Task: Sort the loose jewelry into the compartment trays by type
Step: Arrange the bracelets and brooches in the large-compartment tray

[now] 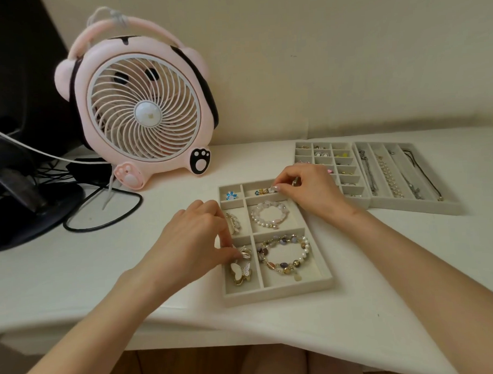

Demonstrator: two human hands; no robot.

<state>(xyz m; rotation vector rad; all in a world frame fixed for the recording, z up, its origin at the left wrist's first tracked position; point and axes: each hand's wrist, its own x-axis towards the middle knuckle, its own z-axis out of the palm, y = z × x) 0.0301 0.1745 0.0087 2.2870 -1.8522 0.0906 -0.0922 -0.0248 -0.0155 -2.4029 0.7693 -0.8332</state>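
Observation:
A grey compartment tray (275,294) lies near the table's front edge. My left hand (193,234) pinches a gold butterfly clip (245,253) in the tray's front left compartment, above a white butterfly clip (239,273). My right hand (307,188) pinches the end of a colourful beaded piece (264,191) in the long back compartment. A pearl bracelet (269,215) fills the middle right compartment and a mixed bead bracelet (283,254) the front right one. A blue charm (231,195) sits in the back left cell.
Behind my right hand stands a small-cell tray (303,153) with earrings, and beside it a long-slot tray (449,206) with necklaces. A pink animal-shaped fan (143,106) stands at the back left, with black cables (100,218) and dark gear to its left.

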